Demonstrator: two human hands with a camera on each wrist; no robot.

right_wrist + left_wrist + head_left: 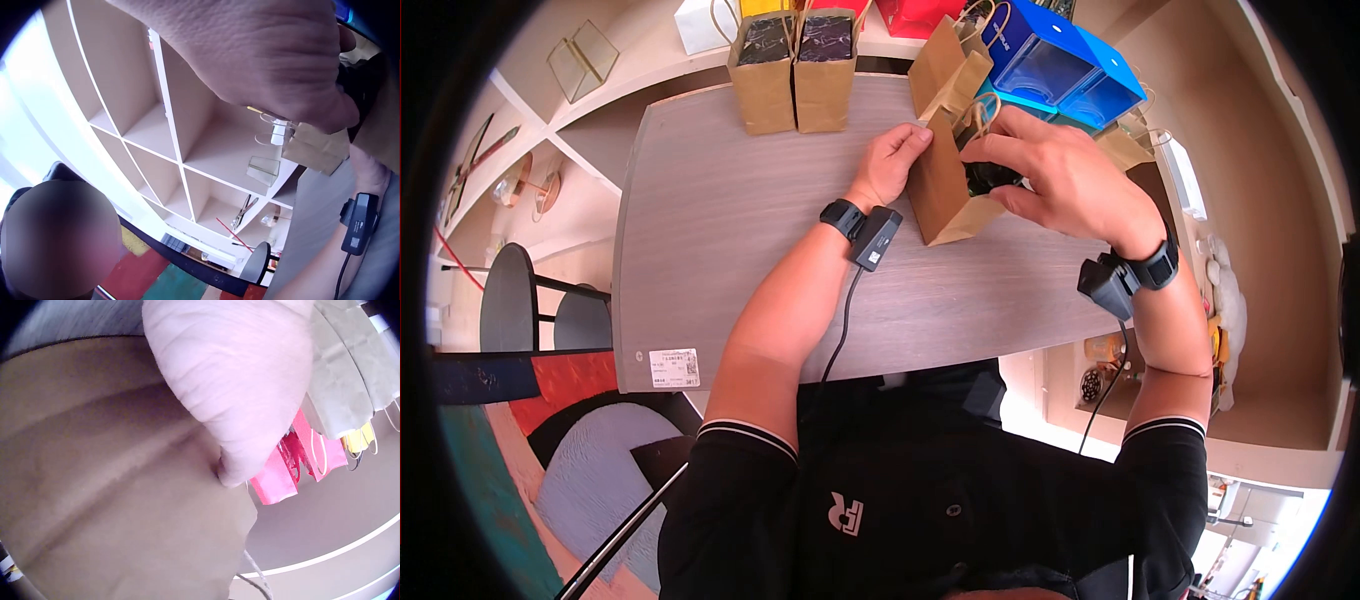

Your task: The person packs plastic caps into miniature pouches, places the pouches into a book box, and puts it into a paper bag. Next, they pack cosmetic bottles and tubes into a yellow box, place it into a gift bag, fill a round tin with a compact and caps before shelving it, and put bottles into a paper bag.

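Observation:
A brown kraft paper bag (pixel 945 205) with twisted handles stands on the table, a little tilted. My left hand (pixel 887 165) grips its left side near the top edge; in the left wrist view a digit of the left hand (pixel 231 394) lies against the creased paper (pixel 125 494). Over the bag's mouth, my right hand (pixel 1070 175) has bent fingers and thumb around a shiny black plastic bundle (pixel 990 178), which sits partly inside the bag. The fingertips are largely hidden by the bundle and the handle. In the right wrist view the black plastic (pixel 369 87) shows beside the thumb.
Two paper bags (pixel 762 100) filled with black plastic stand at the table's back edge. Another paper bag (pixel 945 70) and blue boxes (pixel 1050 60) are at the back right. Red bags (pixel 915 15) sit on the shelf behind. A printed label (pixel 673 368) is on the table's front left corner.

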